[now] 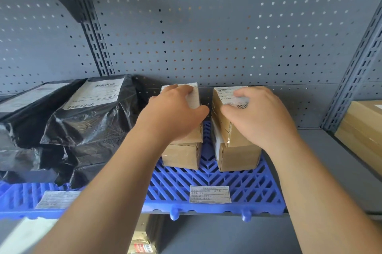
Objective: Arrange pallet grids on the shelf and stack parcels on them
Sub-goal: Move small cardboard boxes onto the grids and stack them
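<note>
The left hand (175, 109) lies curled over the top left box (190, 98) and the right hand (256, 113) over the top right box (229, 113), fingers spread on the cartons rather than closed tight. Both two-high stacks stand on the blue pallet grid (206, 183). Left of that grid, black bagged parcels (86, 121) already sit on another. Stacking looks well advanced; bare grid in front suggests room for more.

Grey metal shelving (322, 163) backed by a perforated grey panel (206, 26), lit unevenly, brighter holes toward the right edge. Slotted uprights (97, 37) at left and right. Dim lower level beneath the front edge.
</note>
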### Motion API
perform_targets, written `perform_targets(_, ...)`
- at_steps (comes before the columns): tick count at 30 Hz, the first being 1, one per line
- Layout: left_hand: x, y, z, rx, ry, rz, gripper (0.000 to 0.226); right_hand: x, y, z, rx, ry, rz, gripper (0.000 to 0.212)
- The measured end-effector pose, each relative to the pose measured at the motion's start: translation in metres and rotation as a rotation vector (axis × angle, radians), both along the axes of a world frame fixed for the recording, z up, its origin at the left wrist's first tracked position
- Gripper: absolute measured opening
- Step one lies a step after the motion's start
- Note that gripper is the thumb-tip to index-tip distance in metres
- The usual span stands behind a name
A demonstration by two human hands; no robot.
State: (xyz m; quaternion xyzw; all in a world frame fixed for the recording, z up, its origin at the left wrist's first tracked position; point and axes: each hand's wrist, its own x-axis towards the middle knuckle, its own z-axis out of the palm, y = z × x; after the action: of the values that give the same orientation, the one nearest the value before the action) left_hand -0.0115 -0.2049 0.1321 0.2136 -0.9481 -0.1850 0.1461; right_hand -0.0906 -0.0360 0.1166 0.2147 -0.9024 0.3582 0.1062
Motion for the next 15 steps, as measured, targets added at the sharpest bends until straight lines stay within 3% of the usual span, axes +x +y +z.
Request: perform_targets(15, -0.0085, -0.0009, -0.0021, -0.048, -0.119, -0.006, 0.072, 0.0057, -0.0080, -0.0037, 0.090, 0.031, 0.015, 0.051)
